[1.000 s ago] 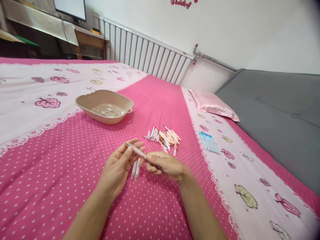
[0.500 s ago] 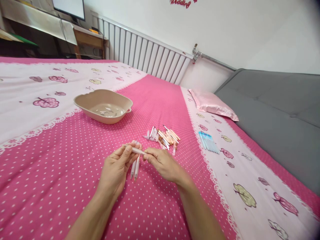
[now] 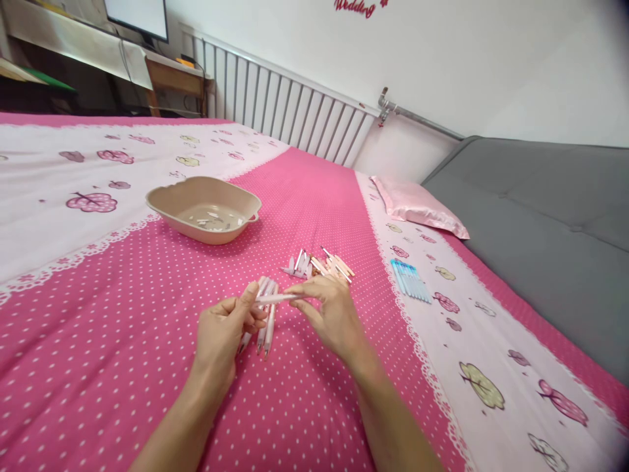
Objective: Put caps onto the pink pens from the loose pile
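Left hand (image 3: 223,328): thumb uppermost, fingers curled, gripping a pen (image 3: 275,298) at its nine-o'clock end.
Right hand (image 3: 334,318): knuckles up, thumb and forefinger pinching the three-o'clock end.
Pen: nearly level between both hands, basin (image 3: 211,233) toward ten o'clock.

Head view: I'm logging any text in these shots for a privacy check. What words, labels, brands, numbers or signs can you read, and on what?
"Wedding": red lettering on the white wall.
Small red mark beside it: cut off by the picture's edge, unreadable.
Held pen and blue-topped pens: any print is too small to read.
Monitor: no readable text.
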Demonstrator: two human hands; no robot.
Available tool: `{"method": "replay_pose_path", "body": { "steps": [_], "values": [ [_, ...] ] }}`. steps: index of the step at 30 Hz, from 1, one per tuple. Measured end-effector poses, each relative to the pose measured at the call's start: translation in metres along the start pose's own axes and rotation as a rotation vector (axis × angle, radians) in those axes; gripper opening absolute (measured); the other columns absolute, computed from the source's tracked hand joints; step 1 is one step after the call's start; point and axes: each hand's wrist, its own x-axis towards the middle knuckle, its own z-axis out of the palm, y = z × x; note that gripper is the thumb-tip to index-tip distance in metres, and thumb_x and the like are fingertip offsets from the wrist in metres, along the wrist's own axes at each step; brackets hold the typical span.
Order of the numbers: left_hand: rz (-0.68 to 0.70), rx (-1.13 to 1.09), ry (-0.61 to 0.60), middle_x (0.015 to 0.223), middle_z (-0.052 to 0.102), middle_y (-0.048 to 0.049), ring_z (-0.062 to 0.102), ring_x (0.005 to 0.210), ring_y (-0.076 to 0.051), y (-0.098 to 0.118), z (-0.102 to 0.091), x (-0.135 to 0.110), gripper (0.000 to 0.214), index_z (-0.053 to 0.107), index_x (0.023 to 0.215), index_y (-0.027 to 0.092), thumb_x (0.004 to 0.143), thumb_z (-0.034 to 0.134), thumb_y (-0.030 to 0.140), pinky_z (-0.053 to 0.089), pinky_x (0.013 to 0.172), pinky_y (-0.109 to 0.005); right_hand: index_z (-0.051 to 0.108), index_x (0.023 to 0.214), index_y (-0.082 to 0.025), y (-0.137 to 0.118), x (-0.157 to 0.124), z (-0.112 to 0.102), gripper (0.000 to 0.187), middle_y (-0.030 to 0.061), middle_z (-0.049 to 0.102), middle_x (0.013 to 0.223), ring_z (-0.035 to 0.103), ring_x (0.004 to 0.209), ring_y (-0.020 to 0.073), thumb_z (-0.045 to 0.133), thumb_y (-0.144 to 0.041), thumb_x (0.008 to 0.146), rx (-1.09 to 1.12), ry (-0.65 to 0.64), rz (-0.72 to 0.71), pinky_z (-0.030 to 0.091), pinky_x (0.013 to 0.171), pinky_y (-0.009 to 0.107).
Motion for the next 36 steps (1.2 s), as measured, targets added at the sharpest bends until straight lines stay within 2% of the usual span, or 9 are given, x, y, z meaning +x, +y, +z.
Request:
{"method": "replay_pose_path", "body": {
  "steps": [4,7,9,15,21,26,30,33,36],
  "values": [
    [0.150,0.072,0.002,0.074,0.068,-0.0034,0.062,0.060,-0.013,0.002,0.000,0.000,0.035,0.061,0.078,0.014,0.060,0.074,0.041,0.049,0.053,-0.021,0.071,0.091,-0.025,0.004,0.002,-0.005,0.014,0.0014,0.070,0.085,0.059,0.083,0.0197,0.066,-0.023,0.078,0.015,0.040,0.017,0.040,0.080,0.035],
    [0.318,0.115,-0.132,0.094,0.069,-0.0053,0.065,0.083,-0.017,0.001,0.002,-0.002,0.043,0.061,0.100,0.018,0.061,0.074,0.033,0.052,0.072,-0.027,0.071,0.090,-0.025,0.006,0.003,-0.009,0.015,0.0012,0.071,0.086,0.060,0.083,0.0197,0.066,-0.020,0.078,0.015,0.048,0.029,0.040,0.080,0.035],
    [0.344,0.181,-0.196,0.092,0.070,-0.0063,0.064,0.085,-0.019,0.000,0.003,-0.003,0.035,0.065,0.097,0.017,0.067,0.070,0.033,0.051,0.076,-0.031,0.072,0.089,-0.025,0.008,0.003,-0.011,0.015,0.0005,0.071,0.086,0.060,0.082,0.0195,0.066,-0.018,0.077,0.012,0.047,0.039,0.040,0.079,0.035],
    [0.361,0.375,-0.180,0.095,0.070,-0.0060,0.064,0.081,-0.018,0.001,0.000,-0.006,0.034,0.067,0.099,0.018,0.074,0.062,0.041,0.050,0.070,-0.029,0.071,0.089,-0.026,0.012,0.002,-0.012,0.014,-0.0005,0.070,0.086,0.058,0.084,0.0195,0.067,-0.020,0.076,-0.015,0.076,0.022,0.039,0.080,0.036],
    [0.272,0.454,-0.165,0.058,0.064,-0.0018,0.054,0.050,-0.012,0.000,-0.003,-0.005,0.039,0.067,0.072,0.015,0.078,0.053,0.051,0.040,0.047,-0.022,0.072,0.086,-0.028,0.009,0.003,-0.012,0.013,-0.0016,0.070,0.084,0.056,0.085,0.0195,0.069,-0.022,0.076,-0.063,0.121,-0.027,0.037,0.081,0.037],
    [0.206,0.401,-0.127,0.047,0.057,-0.0021,0.049,0.045,-0.010,-0.005,-0.005,-0.001,0.046,0.060,0.048,0.015,0.079,0.052,0.048,0.037,0.044,-0.021,0.071,0.080,-0.029,0.009,0.003,-0.013,0.011,-0.0029,0.070,0.084,0.056,0.087,0.0192,0.070,-0.019,0.074,-0.106,0.219,-0.072,0.035,0.084,0.038],
    [0.221,0.351,-0.137,0.060,0.064,-0.0045,0.058,0.054,-0.014,-0.001,-0.003,-0.001,0.036,0.066,0.068,0.014,0.075,0.057,0.048,0.046,0.050,-0.024,0.071,0.077,-0.029,0.011,0.003,-0.015,0.013,-0.0036,0.070,0.083,0.057,0.087,0.0190,0.070,-0.017,0.073,-0.126,0.260,-0.066,0.035,0.084,0.037],
    [0.334,0.372,-0.210,0.081,0.068,-0.0054,0.064,0.069,-0.017,-0.001,0.000,-0.003,0.042,0.062,0.098,0.016,0.065,0.069,0.042,0.052,0.061,-0.028,0.071,0.079,-0.029,0.012,0.002,-0.015,0.014,-0.0037,0.069,0.082,0.056,0.087,0.0192,0.069,-0.017,0.073,-0.133,0.250,-0.053,0.034,0.085,0.038],
    [0.502,0.483,-0.257,0.090,0.069,-0.0043,0.065,0.077,-0.017,-0.006,0.001,-0.005,0.035,0.062,0.100,0.020,0.069,0.067,0.034,0.052,0.071,-0.030,0.071,0.080,-0.029,0.012,0.002,-0.015,0.014,-0.0032,0.070,0.082,0.056,0.088,0.0199,0.069,-0.016,0.073,-0.135,0.228,-0.031,0.034,0.086,0.039]
  ]
}}
